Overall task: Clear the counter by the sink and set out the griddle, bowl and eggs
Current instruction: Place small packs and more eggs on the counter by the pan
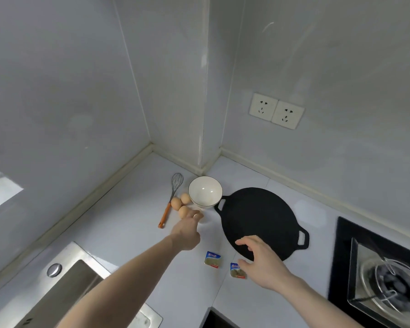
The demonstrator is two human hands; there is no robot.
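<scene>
A: Where did things stand?

B: Left hand [187, 235] at the nearest of the eggs [183, 211], frame centre, left of the bowl [205, 191]; whether its fingers gripped, couldn't tell. Right hand [258, 255] released over the griddle [263, 221].

A: Advice?

B: Seat the egg gently against the others so it can't roll.

Domestic kitchen. Evidence: a pale counter [118, 221] set into a corner of glossy grey wall panels, a steel sink [64, 287] at lower left, a gas hob [386, 278] with pan support at lower right, and a double socket [276, 110] above the counter. A whisk [173, 197], bowl [205, 191], eggs [180, 204] and griddle [258, 221] lie on the counter.
</scene>
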